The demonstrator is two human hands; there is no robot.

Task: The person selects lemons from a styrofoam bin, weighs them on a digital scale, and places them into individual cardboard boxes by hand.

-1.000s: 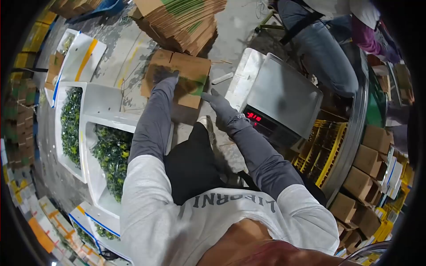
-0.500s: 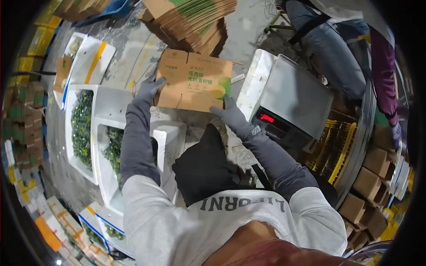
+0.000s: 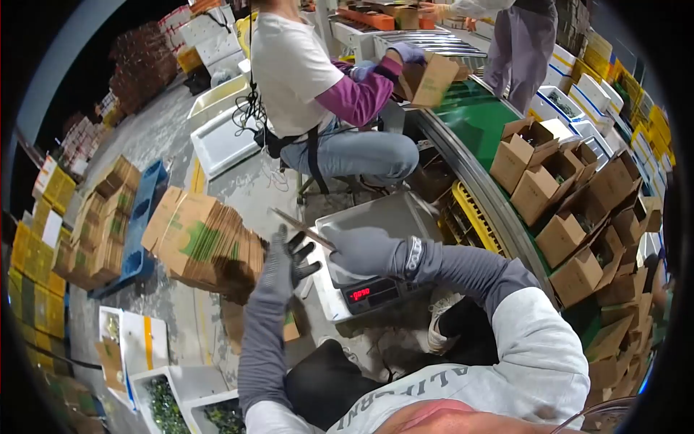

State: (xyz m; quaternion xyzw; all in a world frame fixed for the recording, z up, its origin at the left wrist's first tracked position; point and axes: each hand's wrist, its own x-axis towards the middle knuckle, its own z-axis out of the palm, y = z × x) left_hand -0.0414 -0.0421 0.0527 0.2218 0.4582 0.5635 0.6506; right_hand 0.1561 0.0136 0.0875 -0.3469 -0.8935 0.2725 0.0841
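My right hand (image 3: 361, 251), in a grey glove, grips one end of a thin flat cardboard piece (image 3: 302, 228), seen edge-on above the scale. Beside its other end is my left hand (image 3: 285, 264), gloved, its fingers spread and holding nothing. Under my right hand lies the scale (image 3: 340, 217), with a grey plate and a red lit display. To the left of my left hand stands a stack of folded cardboard boxes (image 3: 199, 235) with green print.
A seated person (image 3: 296, 87) in purple sleeves handles a box (image 3: 434, 79) beside the green conveyor (image 3: 470, 116). Open cartons (image 3: 535, 188) fill the right side. White foam boxes with green produce (image 3: 166, 405) stand at lower left. A blue pallet (image 3: 141, 231) is at left.
The view has swung up and to the right. The cardboard, held flat between both hands before, is now edge-on in my right hand only. My left hand has let go and opened.
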